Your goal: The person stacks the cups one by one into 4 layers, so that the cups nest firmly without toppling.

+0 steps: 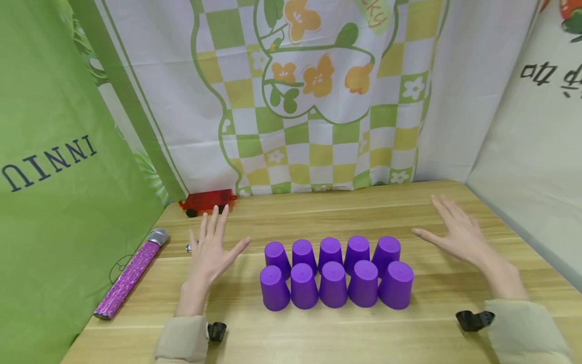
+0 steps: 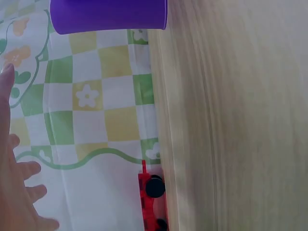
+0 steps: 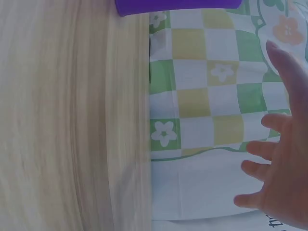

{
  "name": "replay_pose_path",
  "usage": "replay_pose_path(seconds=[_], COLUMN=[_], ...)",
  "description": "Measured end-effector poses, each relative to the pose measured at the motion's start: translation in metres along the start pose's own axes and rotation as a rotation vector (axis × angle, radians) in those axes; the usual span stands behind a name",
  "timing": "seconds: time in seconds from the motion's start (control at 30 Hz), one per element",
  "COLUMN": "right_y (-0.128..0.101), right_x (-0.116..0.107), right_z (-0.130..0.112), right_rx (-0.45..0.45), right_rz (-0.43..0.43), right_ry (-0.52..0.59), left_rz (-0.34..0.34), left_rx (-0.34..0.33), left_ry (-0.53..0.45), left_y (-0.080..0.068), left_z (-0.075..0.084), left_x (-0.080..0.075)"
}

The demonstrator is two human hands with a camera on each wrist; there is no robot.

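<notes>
Several purple cups stand upside down in two rows on the wooden table, a front row and a back row close together. To the left of the rows is my left hand, fingers spread and thumb pointing towards the cups, holding nothing. On the other side my right hand is held with straight, spread fingers, also apart from the cups. Part of one purple cup shows at the top of the left wrist view, and another purple cup at the top of the right wrist view.
A glittery pink microphone lies at the table's left edge. At the back left stands a red toy vehicle with black wheels. A small blue-and-white object is partly hidden behind my left hand. Printed curtains enclose the table.
</notes>
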State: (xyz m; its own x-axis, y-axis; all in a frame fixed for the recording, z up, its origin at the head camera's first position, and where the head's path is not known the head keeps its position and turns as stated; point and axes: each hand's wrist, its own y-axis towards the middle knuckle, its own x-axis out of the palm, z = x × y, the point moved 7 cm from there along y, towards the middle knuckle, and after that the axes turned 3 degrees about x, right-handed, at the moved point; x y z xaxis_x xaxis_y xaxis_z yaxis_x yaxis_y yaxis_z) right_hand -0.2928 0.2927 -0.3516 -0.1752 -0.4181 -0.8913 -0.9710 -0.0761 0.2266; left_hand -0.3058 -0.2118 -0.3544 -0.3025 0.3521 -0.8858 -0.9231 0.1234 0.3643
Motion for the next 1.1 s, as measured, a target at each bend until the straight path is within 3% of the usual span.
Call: replay_pose_path(seconds=[0.2, 0.37, 0.6, 0.8, 1.1], right_y=[-0.001, -0.005, -0.004, -0.004, -0.002], right_x=[0.005, 0.016, 0.021, 0.035, 0.050], right_z=[-0.008, -0.018, -0.034, -0.041, -0.044], right_rx=[-0.030, -0.062, -0.181, -0.224, -0.251], right_rz=[-0.063, -0.130, -0.183, -0.273, -0.321], right_ry=[0.178, 0.257, 0.411, 0.574, 0.662], left_rz=[0.026, 0.003, -0.052, -0.126, -0.210], left_rx=[0.023, 0.015, 0.015, 0.018, 0.035], left_ry=[-0.172, -0.287, -0.411, -0.561, -0.720], left_y=[-0.003, -0.006, -0.002, -0.003, -0.002], left_z=[0.008, 0.011, 0.017, 0.021, 0.031], left_x=[0.000, 0.008, 0.018, 0.030, 0.043])
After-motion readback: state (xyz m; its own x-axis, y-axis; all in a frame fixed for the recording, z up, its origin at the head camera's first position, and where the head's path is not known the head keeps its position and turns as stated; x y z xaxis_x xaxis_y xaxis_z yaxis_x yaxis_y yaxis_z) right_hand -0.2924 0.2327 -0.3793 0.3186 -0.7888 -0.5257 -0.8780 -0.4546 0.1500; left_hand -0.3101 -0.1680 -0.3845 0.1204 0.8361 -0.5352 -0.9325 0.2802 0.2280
